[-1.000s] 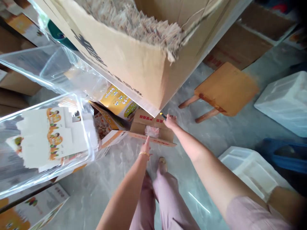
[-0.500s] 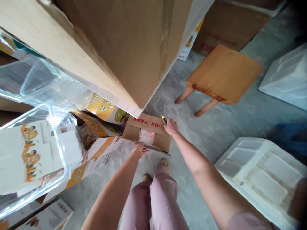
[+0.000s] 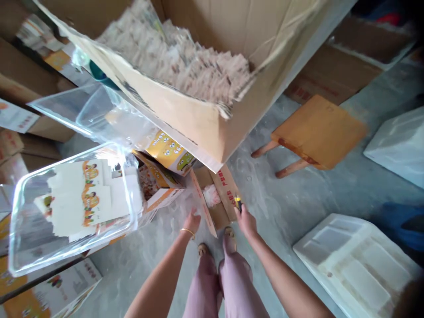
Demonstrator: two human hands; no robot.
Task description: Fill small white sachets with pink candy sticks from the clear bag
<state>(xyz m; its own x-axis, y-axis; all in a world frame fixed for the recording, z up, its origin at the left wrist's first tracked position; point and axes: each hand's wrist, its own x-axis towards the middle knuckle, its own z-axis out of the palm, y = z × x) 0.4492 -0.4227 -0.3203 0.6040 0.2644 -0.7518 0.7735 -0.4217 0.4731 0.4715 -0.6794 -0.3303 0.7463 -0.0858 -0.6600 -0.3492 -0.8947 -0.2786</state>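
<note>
Two hands, one box [image 3: 218, 215]: what's in each?

R hand [image 3: 247, 220] has fingers curled round the cutter [image 3: 238, 203], or what looks like one, black & yellow, tip aimed away from me. Blade out or in? Can't tell, too small. L hand [image 3: 191, 222] is loose, fingers partway spread, nothing in the grip AFAICT.

And the box, where's it at?

On the floor [image 3: 265, 207], btwn my hands, just past my feet. Its far end tucks behind the near corner of the big carton [image 3: 195, 110], so I can't see all of it.

Closed up?

No, it's open. Long flaps parted, w/ a pinkish-white pkt [image 3: 211, 195] showing inside. Printed flap [image 3: 228, 190] is on the R, red lettering on it. R fingers are right by its edge; touching or not, can't say. L hand's near the L flap [image 3: 204, 205] but apart from it.

So which step's this?

Opening it, I'd guess, prob the tail end: flaps are apart, pkt's in there, cutter's in hand.

Next move calls for what?

IMO, L fingers closing on the L flap to steady the box, & the cutter's tip kept well off the pkt. If R hand has to lift anything, cutter needs putting down 1st.
</note>
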